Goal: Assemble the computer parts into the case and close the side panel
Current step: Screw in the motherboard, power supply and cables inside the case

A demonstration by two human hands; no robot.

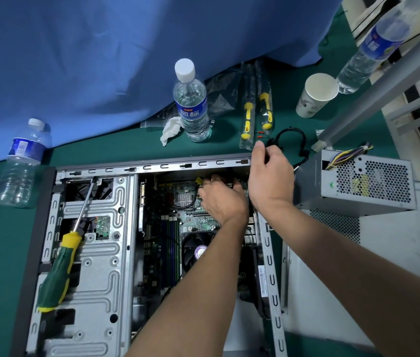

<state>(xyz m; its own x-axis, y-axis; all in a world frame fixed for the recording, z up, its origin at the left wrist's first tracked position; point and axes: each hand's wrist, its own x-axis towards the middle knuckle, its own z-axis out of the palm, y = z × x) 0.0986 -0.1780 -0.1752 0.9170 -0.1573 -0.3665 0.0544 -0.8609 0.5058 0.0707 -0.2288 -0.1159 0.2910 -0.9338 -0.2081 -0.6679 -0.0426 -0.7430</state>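
Observation:
The open computer case (95, 292) lies flat on the green table, motherboard (162, 228) and CPU fan (193, 251) showing. My left hand (220, 199) reaches into the case at the motherboard's far edge, fingers bent down over parts that hide under it. My right hand (270, 171) sits over the case's far right corner and pinches the end of a black cable (291, 131) that loops on the table behind. A grey power supply (363, 184) with coloured wires stands outside the case on the right, on the loose side panel (397, 253).
A green-and-yellow screwdriver (59, 266) lies on the drive cage. Behind the case stand a water bottle (193, 104), a tissue (170, 130), two bagged screwdrivers (256, 112) and a paper cup (317, 95). A near-empty bottle (20, 163) lies at the left. A blue cloth (100, 60) covers the back.

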